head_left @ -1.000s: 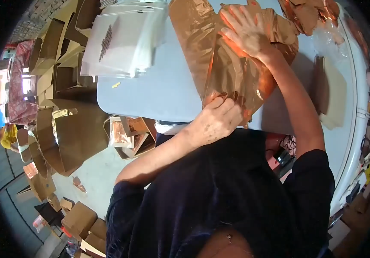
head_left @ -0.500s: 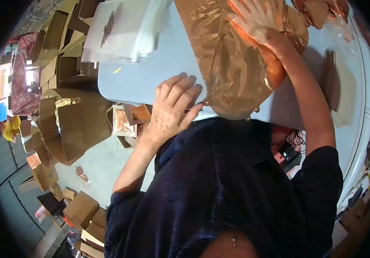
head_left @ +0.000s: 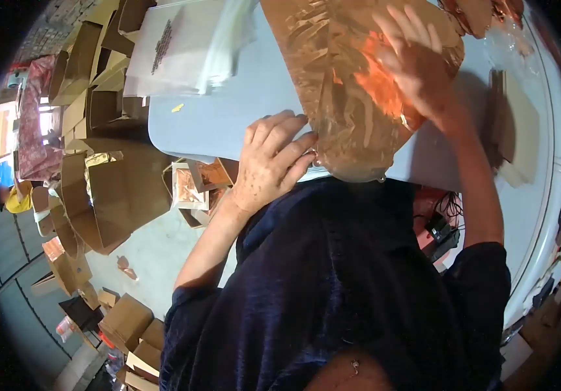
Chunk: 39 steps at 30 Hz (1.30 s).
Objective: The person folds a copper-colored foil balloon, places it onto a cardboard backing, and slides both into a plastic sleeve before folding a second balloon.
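Observation:
A flat, crinkled copper-coloured foil piece (head_left: 352, 98) lies on the table with a rounded, see-through lower end and small shiny knobs along that edge. My right hand (head_left: 417, 72) is over its right part, fingers spread, slightly blurred; contact with the foil cannot be made out. Bright orange reflections show beside the palm. At the foil's lower left edge rests my left hand (head_left: 274, 159), palm down, with loosely bent fingers apart and fingertips against the edge.
The light blue table (head_left: 228, 124) holds a stack of clear plastic bags (head_left: 183, 49) at the left and flat pale sheets (head_left: 518, 130) at the right. More copper foil (head_left: 476, 16) lies at the far right. Open cardboard boxes (head_left: 127, 195) crowd the left; a person in yellow (head_left: 18, 197) is beyond.
My right hand has lifted and moved slightly right and down, its fingers now blurred. My left hand has shifted a little right, up to the foil's edge.

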Available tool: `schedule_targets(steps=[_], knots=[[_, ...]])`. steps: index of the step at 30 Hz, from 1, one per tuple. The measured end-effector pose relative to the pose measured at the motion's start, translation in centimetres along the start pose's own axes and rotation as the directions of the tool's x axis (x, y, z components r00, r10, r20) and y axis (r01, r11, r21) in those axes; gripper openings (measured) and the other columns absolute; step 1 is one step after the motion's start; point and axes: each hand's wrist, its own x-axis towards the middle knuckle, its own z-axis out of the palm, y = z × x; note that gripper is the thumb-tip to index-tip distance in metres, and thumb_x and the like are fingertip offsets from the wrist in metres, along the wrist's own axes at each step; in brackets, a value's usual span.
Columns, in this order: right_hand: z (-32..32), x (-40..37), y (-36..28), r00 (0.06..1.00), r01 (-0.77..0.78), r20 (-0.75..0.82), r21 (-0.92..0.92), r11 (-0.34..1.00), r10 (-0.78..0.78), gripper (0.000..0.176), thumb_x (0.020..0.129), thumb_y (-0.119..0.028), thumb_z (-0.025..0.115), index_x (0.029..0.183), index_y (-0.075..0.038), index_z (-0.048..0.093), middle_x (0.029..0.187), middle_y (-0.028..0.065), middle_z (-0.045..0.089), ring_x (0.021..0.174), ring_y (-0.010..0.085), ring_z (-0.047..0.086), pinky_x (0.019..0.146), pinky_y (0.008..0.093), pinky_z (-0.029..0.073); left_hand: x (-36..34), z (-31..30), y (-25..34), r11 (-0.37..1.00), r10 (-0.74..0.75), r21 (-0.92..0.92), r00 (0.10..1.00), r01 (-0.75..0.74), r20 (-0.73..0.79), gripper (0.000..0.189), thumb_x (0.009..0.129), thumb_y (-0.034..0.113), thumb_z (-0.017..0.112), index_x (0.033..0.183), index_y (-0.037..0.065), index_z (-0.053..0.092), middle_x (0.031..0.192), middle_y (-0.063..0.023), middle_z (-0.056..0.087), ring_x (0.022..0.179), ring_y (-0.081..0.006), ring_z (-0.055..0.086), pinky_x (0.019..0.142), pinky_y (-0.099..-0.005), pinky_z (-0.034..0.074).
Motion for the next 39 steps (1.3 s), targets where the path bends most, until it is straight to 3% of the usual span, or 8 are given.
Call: schedule_targets(steps=[5,10,17,21,25,28,33,39], knots=[[-8.0,-6.2,-7.2,0.953,0.044,0.302,-0.017,0.999,-0.037,0.064,0.089,-0.037,0.073,0.146,-0.015,0.053,0.155,0.0117,0.043,0.146,0.0364,0.036,0.116,0.0630,0.027,0.0,0.1,-0.2,1.000,0.015,-0.008,1.000,-0.015,0.002,0.026,0.084,0.020,0.078,0.108,0.011,0.075,0.126,-0.0061,0.065,0.122,-0.0275,0.058,0.099,-0.0433,0.042],[-7.6,-11.3,-8.1,0.952,-0.259,0.186,0.079,0.963,0.241,0.061,0.087,-0.029,0.075,0.140,-0.008,0.055,0.147,0.0131,0.047,0.144,0.0367,0.037,0.117,0.0609,0.028,0.2,0.0,0.0,0.999,0.034,-0.014,0.999,-0.034,0.013,0.028,0.081,0.016,0.080,0.108,0.010,0.076,0.122,-0.0067,0.068,0.120,-0.0291,0.060,0.099,-0.0437,0.042],[-7.5,-12.7,-6.7,0.919,-0.384,0.155,0.148,0.912,0.362,0.013,0.087,-0.010,0.070,0.096,-0.007,0.062,0.099,0.0090,0.060,0.101,0.0315,0.057,0.091,0.0453,0.046,0.2,0.0,0.1,0.998,0.052,0.027,0.998,-0.053,0.037,0.021,0.086,0.022,0.076,0.105,0.013,0.075,0.125,-0.0021,0.068,0.122,-0.0256,0.059,0.100,-0.0434,0.041],[-9.9,-12.9,-6.3,0.902,-0.287,0.366,0.106,0.952,0.231,0.009,0.086,-0.010,0.069,0.089,-0.007,0.062,0.094,0.0118,0.059,0.096,0.0324,0.057,0.084,0.0453,0.047,0.3,-0.2,0.3,1.000,0.028,-0.002,0.999,-0.028,0.045,0.024,0.082,0.014,0.078,0.105,0.010,0.076,0.126,-0.0048,0.069,0.121,-0.0291,0.060,0.101,-0.0442,0.041],[-15.1,-15.7,-6.9,0.614,-0.156,0.735,0.469,0.869,-0.287,0.012,0.079,-0.011,0.070,0.073,-0.006,0.061,0.077,0.0117,0.057,0.076,0.0343,0.057,0.072,0.0476,0.046,0.8,-0.8,0.5,0.999,0.004,-0.044,0.998,-0.001,0.070,0.024,0.082,0.011,0.078,0.106,0.009,0.076,0.124,-0.0053,0.070,0.121,-0.0292,0.060,0.101,-0.0437,0.041],[-17.6,-15.4,-8.3,0.369,-0.379,0.895,0.390,0.839,-0.250,0.014,0.084,-0.016,0.070,0.076,-0.007,0.063,0.075,0.0094,0.059,0.074,0.0315,0.059,0.073,0.0471,0.050,1.2,-1.2,0.0,0.995,0.007,-0.101,0.997,0.000,0.072,0.025,0.083,0.008,0.077,0.108,0.008,0.076,0.123,-0.0062,0.070,0.121,-0.0297,0.060,0.101,-0.0424,0.042],[-15.7,-12.0,-8.9,0.892,-0.247,0.441,0.296,0.923,0.097,0.019,0.080,-0.010,0.076,0.095,-0.006,0.066,0.095,0.0106,0.063,0.089,0.0315,0.062,0.080,0.0453,0.051,2.8,-1.8,-1.4,0.997,-0.010,-0.071,0.999,0.013,0.044,0.028,0.084,0.007,0.076,0.112,0.005,0.072,0.127,-0.0097,0.067,0.123,-0.0342,0.060,0.102,-0.0445,0.046],[-11.1,-9.6,-12.5,0.968,-0.057,0.249,0.320,0.946,-0.026,0.059,0.070,-0.026,0.087,0.123,-0.011,0.065,0.134,0.0112,0.057,0.128,0.0331,0.051,0.105,0.0541,0.041,3.8,-0.7,-2.7,0.986,0.086,-0.155,0.990,-0.068,0.109,0.028,0.083,0.007,0.076,0.110,0.002,0.071,0.124,-0.0123,0.068,0.125,-0.0331,0.062,0.104,-0.0442,0.049]])
